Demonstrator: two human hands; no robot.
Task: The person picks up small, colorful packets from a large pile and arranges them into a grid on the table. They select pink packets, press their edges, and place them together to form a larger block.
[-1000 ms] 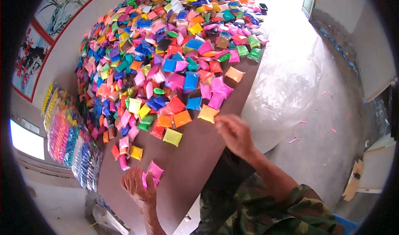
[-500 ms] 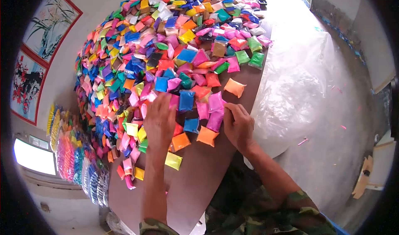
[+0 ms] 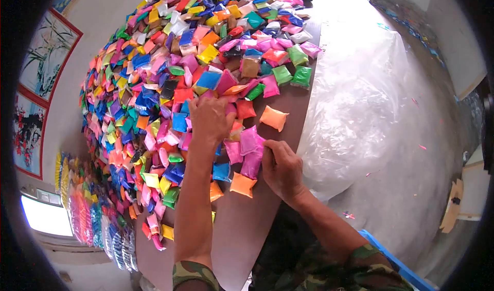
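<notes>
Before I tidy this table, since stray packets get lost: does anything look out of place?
One orange packet lies alone on the bare brown table, apart from the heap's edge, beyond the right hand. The left hand rests on the heap. Nothing looks spilled or torn.

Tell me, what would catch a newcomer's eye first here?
First, the huge heap of small coloured packets covering most of the brown table, in pink, blue, orange, yellow and green. Next, the two bare hands at its near edge: the left hand reaches into the pile, while the right hand touches pink packets at the rim. A big clear plastic bag bulges just right of the table.
</notes>
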